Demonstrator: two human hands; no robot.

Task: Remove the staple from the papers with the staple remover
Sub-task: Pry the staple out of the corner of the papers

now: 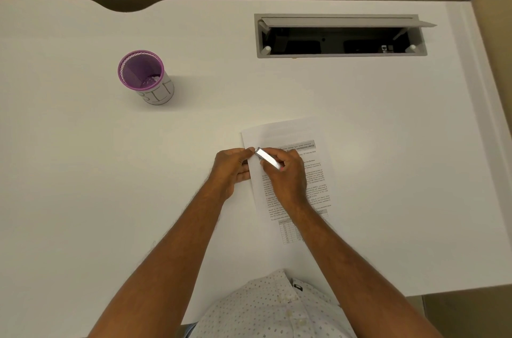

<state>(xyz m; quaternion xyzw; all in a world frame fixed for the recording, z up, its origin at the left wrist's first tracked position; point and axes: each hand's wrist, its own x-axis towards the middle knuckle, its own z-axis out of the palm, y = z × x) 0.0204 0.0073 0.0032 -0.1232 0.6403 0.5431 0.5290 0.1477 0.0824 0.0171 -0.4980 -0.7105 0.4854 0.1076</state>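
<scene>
The printed papers lie on the white desk in front of me, slightly rotated. My right hand rests on the sheets and grips a silver staple remover, whose tip points at the papers' upper left edge. My left hand pinches that same left edge between thumb and fingers, right beside the tool's tip. The staple itself is too small to make out under the fingers.
A purple mesh cup with small bits inside stands at the left rear. A grey cable hatch lies open at the back right. The desk's right edge runs close to a partition.
</scene>
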